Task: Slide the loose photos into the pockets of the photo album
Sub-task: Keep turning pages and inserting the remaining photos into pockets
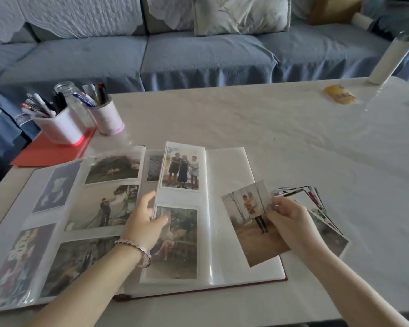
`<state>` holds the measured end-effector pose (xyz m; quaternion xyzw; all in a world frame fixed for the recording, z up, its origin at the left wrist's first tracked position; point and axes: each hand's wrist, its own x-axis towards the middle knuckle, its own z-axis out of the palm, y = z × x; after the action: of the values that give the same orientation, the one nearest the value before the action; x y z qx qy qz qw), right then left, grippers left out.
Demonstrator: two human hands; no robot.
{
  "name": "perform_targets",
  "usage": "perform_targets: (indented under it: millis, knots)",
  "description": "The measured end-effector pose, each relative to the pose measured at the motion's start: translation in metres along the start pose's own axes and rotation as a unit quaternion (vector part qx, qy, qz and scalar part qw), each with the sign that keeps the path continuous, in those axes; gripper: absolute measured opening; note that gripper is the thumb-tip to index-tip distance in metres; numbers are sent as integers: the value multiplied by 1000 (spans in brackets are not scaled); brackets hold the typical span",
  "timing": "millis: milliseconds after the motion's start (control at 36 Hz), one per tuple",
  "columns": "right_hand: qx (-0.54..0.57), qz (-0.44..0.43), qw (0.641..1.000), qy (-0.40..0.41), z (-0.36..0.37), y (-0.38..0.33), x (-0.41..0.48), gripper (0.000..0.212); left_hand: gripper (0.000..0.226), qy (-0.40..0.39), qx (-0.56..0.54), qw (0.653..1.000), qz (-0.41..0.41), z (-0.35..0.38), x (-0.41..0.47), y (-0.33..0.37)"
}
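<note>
Blue sofa behind white table | left hand grips album page | right hand pinches photo, seemingly over pile

no text can be read with certainty. the yellow packet at the far right of the desk carries dark print on its top face, too blurred to make out. the round pen cup and the square pen cup each bear a faint pinkish label whose lettering is too small to tell. in the photo album, the bottom-left photo on the left-hand page shows large pale block characters lying sideways, but they blur into shapes and give no legible word or number.
</note>
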<state>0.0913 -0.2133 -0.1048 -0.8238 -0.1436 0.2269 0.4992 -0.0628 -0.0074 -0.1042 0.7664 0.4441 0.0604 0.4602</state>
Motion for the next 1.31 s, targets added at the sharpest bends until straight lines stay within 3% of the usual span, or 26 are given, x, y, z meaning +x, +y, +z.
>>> perform_targets:
  millis: [83,167,222,333,417,500,583,667,722,972,1056,1139,1222,1306]
  knots:
    - [33,14,999,-3,7,-3,3,27,65,24,74,996,42,-2,-3,-3]
    - [62,22,998,-16,14,-11,5,24,49,48,163,975,146,3,-7,1]
    - [84,15,996,-29,21,-16,6,23,41,55,141,971,186,6,-8,11]
    - [137,-3,990,-47,35,-26,10,17,61,-39,-46,994,93,14,-10,40]
    - [167,-23,983,-67,44,-35,12,19,48,-68,-76,994,42,25,0,44]
    - [82,-80,993,-32,48,-37,20,28,10,-46,-114,992,34,33,8,45]
    - [-81,-128,988,8,47,-26,37,29,14,29,-65,996,51,39,18,47]
    - [-289,-168,941,-45,45,-15,59,44,10,115,-67,990,39,40,31,51]
    - [-356,-164,917,-69,48,-12,72,58,14,145,-72,986,40,41,41,51]
    - [-415,-61,904,-85,61,-13,111,96,21,147,-52,988,16,40,63,50]
    - [-401,-69,911,-68,62,-6,112,91,32,118,-32,991,50,40,65,48]
    - [-386,-70,917,-71,61,-3,112,76,29,36,-28,991,123,43,61,50]
    - [-391,-72,914,-78,58,-3,113,68,29,-41,55,977,201,50,62,55]
    - [-402,-81,908,-81,57,-5,111,73,33,-56,152,958,236,54,66,55]
